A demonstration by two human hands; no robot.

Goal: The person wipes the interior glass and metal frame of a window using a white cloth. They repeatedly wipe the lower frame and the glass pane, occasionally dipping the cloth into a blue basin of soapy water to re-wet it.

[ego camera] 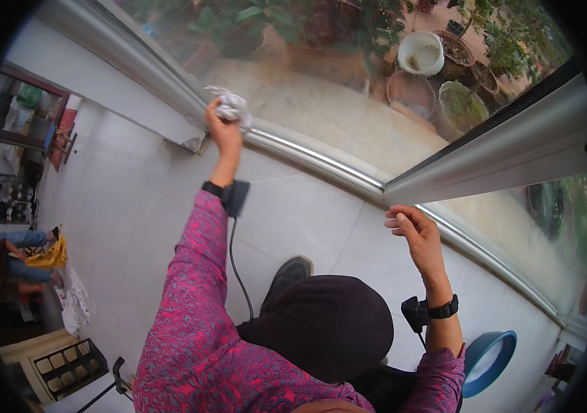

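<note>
My left hand reaches far forward and grips a crumpled white wad, cloth or paper; I cannot tell which. The wad is at the lower left corner of a wet, streaked glass pane, close to the metal frame. My right hand is empty, its fingers loosely bent and a little apart. It is just below the foot of the upright metal post that divides two panes. Black straps with small boxes are on both wrists.
A blue basin with a pale inside stands on the tiled floor at the right. Behind the glass are plants and pots, one a white bucket. A seated person holds yellow cloth at far left. A cable hangs from my left wrist.
</note>
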